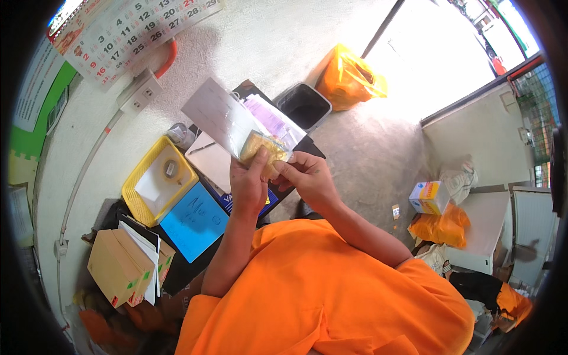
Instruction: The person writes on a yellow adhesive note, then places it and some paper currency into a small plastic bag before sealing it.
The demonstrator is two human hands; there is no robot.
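Observation:
My left hand (249,184) grips a small flat packet in gold-yellow wrapping (256,145), its thumb lying across the front. A long pale grey-white sheet (215,113) rises behind the packet. Whether the left fingers also hold that sheet is hidden. At the packet's right end, my right hand (313,179) pinches a bit of clear plastic between thumb and forefinger. Both hands are above a dark table (313,148). Beneath them lie papers with a purple sheet (270,116) and a white pad (211,157) with a pen on it.
Left of my hands are a yellow plastic basket (188,177) holding a tape roll (170,169), a blue folder (195,222) and brown cardboard boxes (117,266). Beyond the table stand a black bin (304,108) and an orange plastic bag (344,84). Another person (477,286) is at far right.

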